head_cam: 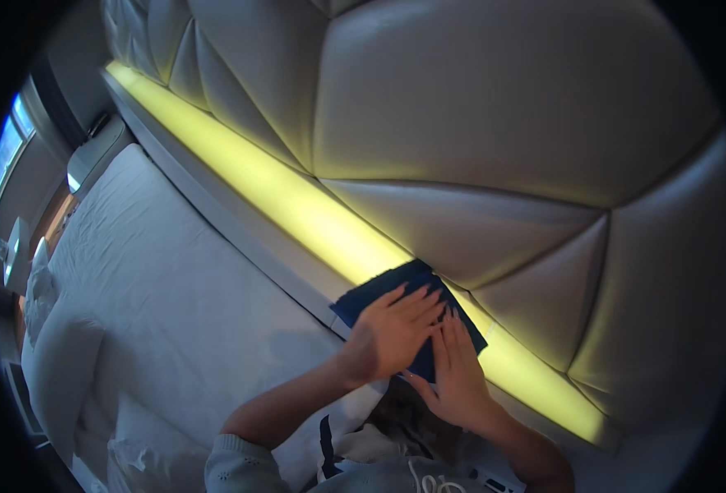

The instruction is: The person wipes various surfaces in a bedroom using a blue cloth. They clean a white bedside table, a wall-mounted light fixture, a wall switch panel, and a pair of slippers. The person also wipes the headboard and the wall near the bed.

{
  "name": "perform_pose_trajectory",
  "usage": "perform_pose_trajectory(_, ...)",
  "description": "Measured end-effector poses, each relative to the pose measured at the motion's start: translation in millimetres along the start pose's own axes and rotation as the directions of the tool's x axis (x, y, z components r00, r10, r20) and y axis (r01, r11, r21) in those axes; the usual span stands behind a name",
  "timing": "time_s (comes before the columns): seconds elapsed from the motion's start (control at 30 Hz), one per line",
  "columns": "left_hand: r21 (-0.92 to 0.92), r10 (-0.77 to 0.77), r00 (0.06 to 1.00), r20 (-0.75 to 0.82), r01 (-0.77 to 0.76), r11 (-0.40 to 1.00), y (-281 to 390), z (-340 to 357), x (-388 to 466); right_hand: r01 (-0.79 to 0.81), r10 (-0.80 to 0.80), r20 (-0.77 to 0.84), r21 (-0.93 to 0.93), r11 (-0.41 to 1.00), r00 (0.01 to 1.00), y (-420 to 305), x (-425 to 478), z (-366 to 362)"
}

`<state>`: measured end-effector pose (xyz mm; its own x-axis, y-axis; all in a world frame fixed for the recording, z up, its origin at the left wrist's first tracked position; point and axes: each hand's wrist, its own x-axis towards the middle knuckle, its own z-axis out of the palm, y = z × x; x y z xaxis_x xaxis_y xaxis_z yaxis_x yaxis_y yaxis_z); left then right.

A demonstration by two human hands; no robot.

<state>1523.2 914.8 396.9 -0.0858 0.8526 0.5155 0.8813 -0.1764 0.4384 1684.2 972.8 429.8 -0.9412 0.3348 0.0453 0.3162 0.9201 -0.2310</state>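
A dark blue cloth [369, 297] lies spread over the glowing yellow light strip [276, 203] and the pale ledge [209, 185] beside it. My left hand [387, 336] rests flat on the cloth, palm down, fingers stretched towards the padded headboard [468, 105]. Close beside it, my right hand [461, 385] also lies palm down on the cloth's right part, its thumb spread out. The fingertips of both hands nearly meet near the cloth's middle. Neither hand is gripping it. Part of the cloth is hidden under them.
A bed with a white sheet [172, 271] runs along the ledge on the left. Rumpled white bedding [147, 444] lies towards the lower left. Beyond the bed's far corner stands a bedside cabinet [101, 151], with a window [6, 154] at the far left.
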Motion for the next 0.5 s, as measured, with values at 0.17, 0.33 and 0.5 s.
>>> perform_pose_trajectory(0.17,0.156,-0.164,0.984,-0.07,0.174,0.972,-87,-66,-11,0.17,-0.171,-0.014,-0.053,0.984,0.985,-42,117,24)
perform_pose_trajectory(0.33,0.095,-0.29,0.945,-0.148,0.306,0.947,-158,-109,-12,0.27,-0.272,-0.022,-0.065,0.961,0.962,-73,198,38)
perform_pose_trajectory(0.5,0.183,-0.368,0.9,-0.232,0.412,0.893,-210,-139,-13,0.269,-0.27,-0.068,-0.024,0.963,0.961,-103,258,57)
